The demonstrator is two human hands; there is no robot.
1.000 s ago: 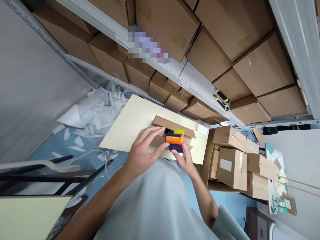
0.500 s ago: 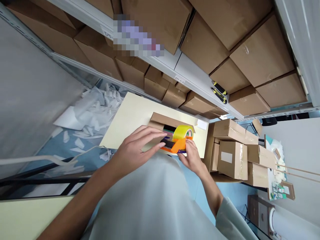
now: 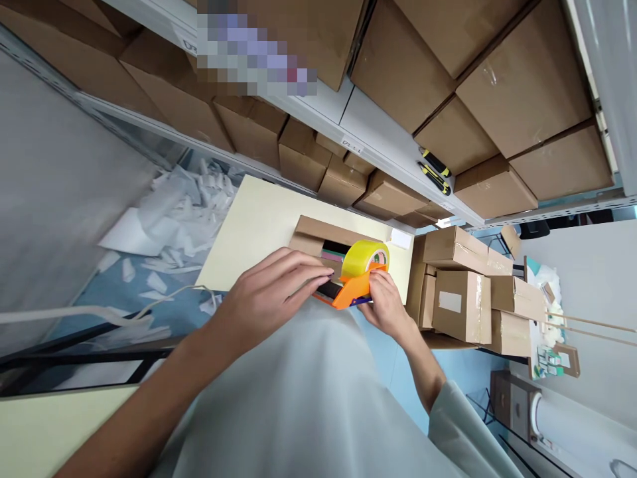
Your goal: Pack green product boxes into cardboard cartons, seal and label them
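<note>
My right hand (image 3: 387, 302) grips an orange tape dispenser (image 3: 351, 292) by its side, over the near edge of the table. A roll of yellowish tape (image 3: 359, 257) sits in the dispenser. My left hand (image 3: 279, 285) is at the dispenser's front end, beside its dark roller (image 3: 328, 289). Its thumb and fingertips are pressed together; what they pinch, if anything, is too small to make out. Just behind the dispenser lies an open cardboard box (image 3: 318, 229), with dark, green and pink things showing inside, partly hidden by my left hand and the tape.
The pale yellow table (image 3: 249, 219) stands against a shelf rack with cardboard boxes (image 3: 303, 154). Two utility knives (image 3: 434, 178) lie on the shelf. A white slip (image 3: 399, 238) is at the table's right end. Stacked boxes (image 3: 458, 302) stand right; white scraps (image 3: 164, 219) cover the floor left.
My left thumb and fingers have closed together at the dispenser's front. The dispenser has tilted slightly in my right hand. The view has shifted a little.
</note>
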